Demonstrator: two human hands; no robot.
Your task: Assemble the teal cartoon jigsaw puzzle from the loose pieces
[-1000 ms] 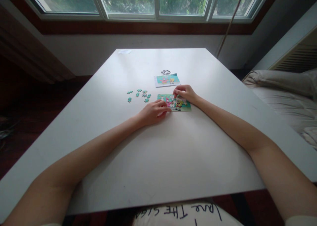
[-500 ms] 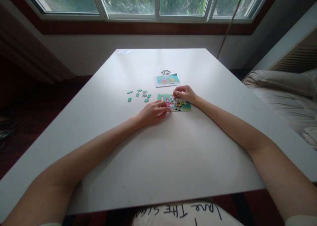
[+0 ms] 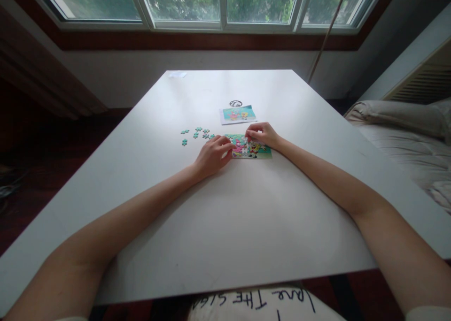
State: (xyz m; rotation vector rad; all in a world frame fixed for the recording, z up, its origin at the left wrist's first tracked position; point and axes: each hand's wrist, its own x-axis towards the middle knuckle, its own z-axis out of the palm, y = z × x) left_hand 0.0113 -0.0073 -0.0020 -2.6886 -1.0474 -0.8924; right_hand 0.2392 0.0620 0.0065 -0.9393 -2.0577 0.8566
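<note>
At the left edge of the puzzle (image 3: 252, 148), my left hand (image 3: 211, 156) rests with its fingers loosely bent. The fingertips touch the border and nothing is in its grasp. Over the puzzle's far edge, my right hand (image 3: 262, 134) has its fingertips drawn together against the surface; I cannot tell whether a piece lies between them. The puzzle lies flat on the table (image 3: 225, 227). Loose pieces (image 3: 197, 135) lie scattered to its left, and a picture card (image 3: 237, 113) lies beyond it.

Handling, as I judge it: the pieces are thin, light and card-stiff, and likely to slide on the smooth top. Joined sections would probably part if lifted. I pinch a piece by opposite edges and steady the puzzle by pressing flat at its border.
</note>
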